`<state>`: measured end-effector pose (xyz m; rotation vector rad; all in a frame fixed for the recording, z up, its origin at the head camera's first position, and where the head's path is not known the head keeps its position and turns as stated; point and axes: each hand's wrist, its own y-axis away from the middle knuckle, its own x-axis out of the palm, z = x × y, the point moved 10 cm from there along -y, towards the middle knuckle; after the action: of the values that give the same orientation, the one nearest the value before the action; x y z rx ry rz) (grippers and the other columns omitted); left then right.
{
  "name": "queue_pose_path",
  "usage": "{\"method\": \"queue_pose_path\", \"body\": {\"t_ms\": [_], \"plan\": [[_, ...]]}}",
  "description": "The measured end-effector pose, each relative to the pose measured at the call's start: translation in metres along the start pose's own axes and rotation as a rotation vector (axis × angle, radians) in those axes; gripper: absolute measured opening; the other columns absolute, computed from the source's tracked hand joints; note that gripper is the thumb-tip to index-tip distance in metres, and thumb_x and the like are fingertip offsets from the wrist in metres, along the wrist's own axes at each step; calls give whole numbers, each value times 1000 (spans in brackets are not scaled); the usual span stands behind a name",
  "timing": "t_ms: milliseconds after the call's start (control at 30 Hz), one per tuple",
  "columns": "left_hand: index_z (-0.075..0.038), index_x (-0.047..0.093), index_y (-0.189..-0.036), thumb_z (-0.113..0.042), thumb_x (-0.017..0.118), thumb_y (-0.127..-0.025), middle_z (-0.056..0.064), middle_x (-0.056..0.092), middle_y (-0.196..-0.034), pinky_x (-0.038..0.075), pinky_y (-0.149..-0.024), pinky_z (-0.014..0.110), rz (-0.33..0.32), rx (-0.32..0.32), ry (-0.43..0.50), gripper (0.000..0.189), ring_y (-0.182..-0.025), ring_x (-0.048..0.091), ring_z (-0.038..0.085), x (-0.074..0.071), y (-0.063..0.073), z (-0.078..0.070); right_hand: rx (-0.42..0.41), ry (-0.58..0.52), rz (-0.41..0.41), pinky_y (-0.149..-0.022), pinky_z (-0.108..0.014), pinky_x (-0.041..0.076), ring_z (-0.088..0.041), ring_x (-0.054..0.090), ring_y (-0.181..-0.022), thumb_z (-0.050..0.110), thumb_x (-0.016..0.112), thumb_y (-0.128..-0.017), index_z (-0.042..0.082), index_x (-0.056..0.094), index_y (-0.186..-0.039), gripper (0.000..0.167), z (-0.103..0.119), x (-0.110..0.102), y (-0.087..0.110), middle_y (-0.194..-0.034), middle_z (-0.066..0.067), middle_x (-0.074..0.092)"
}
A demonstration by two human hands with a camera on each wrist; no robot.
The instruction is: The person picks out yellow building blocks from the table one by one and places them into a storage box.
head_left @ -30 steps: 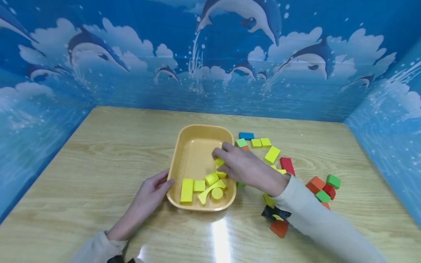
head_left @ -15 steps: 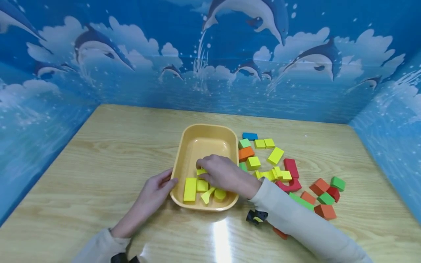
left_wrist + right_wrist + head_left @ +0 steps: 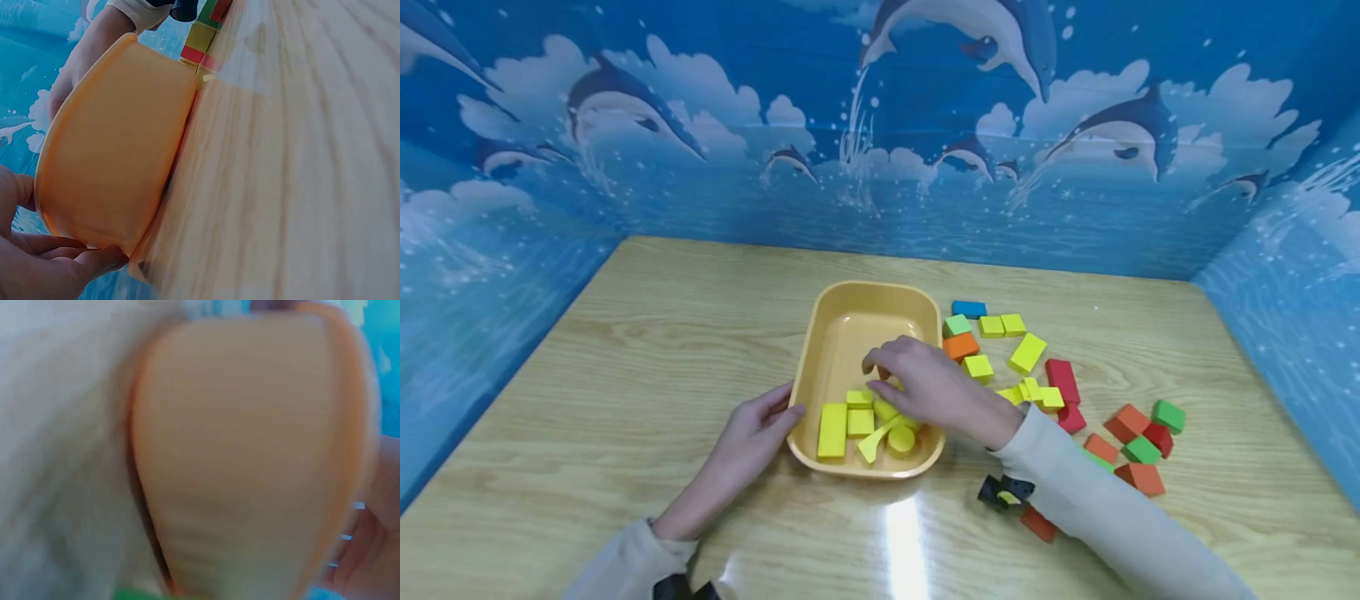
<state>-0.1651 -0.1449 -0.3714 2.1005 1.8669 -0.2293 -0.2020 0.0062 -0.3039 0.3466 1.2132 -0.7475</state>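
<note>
A tan plastic tray (image 3: 853, 333) stands on the wooden table. My left hand (image 3: 748, 437) grips its left wall, with the thumb at the rim and the fingers against the outside, as the left wrist view shows on the tray wall (image 3: 119, 144). Over the tray's right part hovers my right hand (image 3: 928, 383), its fingers bent and apart, with nothing seen between them. Below lie several yellow blocks: a long block (image 3: 832, 431), a square block (image 3: 860, 422), a small block (image 3: 859, 399), an arch (image 3: 871, 444) and a cylinder (image 3: 901, 440). My right hand partly covers another yellow block.
Right of the tray are loose yellow blocks (image 3: 1027, 353), a blue block (image 3: 969, 309), an orange block (image 3: 960, 346) and a red block (image 3: 1062, 381). Farther right is a group of orange, red and green blocks (image 3: 1141, 450). A dolphin-print backdrop (image 3: 880, 200) surrounds the table.
My right hand went left into the tray with a yellow block, let it go beside the square block, then drew back up and to the right. My left hand keeps its grip.
</note>
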Motion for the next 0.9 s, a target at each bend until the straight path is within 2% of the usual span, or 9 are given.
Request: {"method": "queue_pose_path", "body": {"t_ms": [67, 167, 233, 300, 367, 500, 600, 700, 900], "plan": [[10, 42, -139, -11, 51, -98, 31, 53, -130, 53, -95, 37, 1, -2, -1, 46, -117, 58, 36, 0, 0, 0, 14, -15, -61, -62, -25, 51, -17, 59, -75, 9, 68, -89, 6, 70, -103, 14, -11, -17, 8, -82, 0, 65], [10, 42, -139, -11, 51, -99, 31, 53, -130, 53, -94, 37, 4, 0, 4, 46, -117, 58, 37, 1, 0, 0, 96, -33, -116, -61, -26, 53, -15, 57, -73, 4, 68, -88, 5, 70, -104, 16, -38, -39, 23, -81, 1, 64], [10, 42, -138, -10, 51, -99, 31, 53, -130, 53, -94, 36, 4, 1, 5, 46, -117, 58, 37, 1, 0, -1, 178, -23, -104, -64, -29, 55, -15, 58, -75, 3, 68, -87, 5, 70, -106, 19, -60, -47, 37, -85, -1, 65], [10, 42, -139, -11, 51, -99, 31, 53, -130, 53, -94, 36, 4, 3, 2, 46, -117, 58, 37, 1, 0, -1, 268, -3, -58, -69, -33, 57, -17, 60, -81, 3, 69, -87, 5, 69, -109, 22, -82, -49, 52, -91, -3, 67], [10, 41, -139, -11, 51, -99, 31, 53, -130, 53, -94, 37, 6, 4, -2, 46, -117, 58, 37, 1, 1, -1, 360, 14, 27, -73, -37, 58, -22, 61, -87, 5, 69, -88, 4, 67, -112, 25, -101, -45, 69, -98, -7, 67], [10, 41, -139, -11, 51, -99, 32, 52, -131, 53, -94, 37, 11, 5, -10, 47, -117, 58, 37, 1, 1, -1, 467, -10, 184, -80, -42, 58, -28, 61, -98, 10, 71, -87, 5, 64, -118, 33, -121, -30, 99, -109, -10, 66], [10, 41, -139, -11, 52, -99, 31, 53, -130, 54, -93, 36, 10, 11, -10, 47, -116, 58, 37, 1, 1, -1, 501, -26, 262, -85, -45, 56, -30, 58, -105, 12, 74, -86, 6, 63, -122, 38, -125, -19, 114, -116, -12, 64], [10, 42, -139, -11, 53, -98, 32, 53, -130, 54, -93, 34, 16, 21, 0, 47, -116, 58, 37, 2, 1, 0, 536, -29, 294, -88, -47, 54, -32, 54, -111, 12, 76, -83, 7, 63, -123, 42, -129, -10, 123, -123, -14, 60], [12, 40, -139, -9, 56, -97, 33, 52, -130, 53, -93, 31, 25, 33, 30, 49, -117, 57, 38, 3, 1, 2, 548, -19, 268, -85, -45, 55, -31, 53, -108, 7, 77, -81, 9, 65, -121, 42, -134, -3, 126, -121, -15, 59]]}}
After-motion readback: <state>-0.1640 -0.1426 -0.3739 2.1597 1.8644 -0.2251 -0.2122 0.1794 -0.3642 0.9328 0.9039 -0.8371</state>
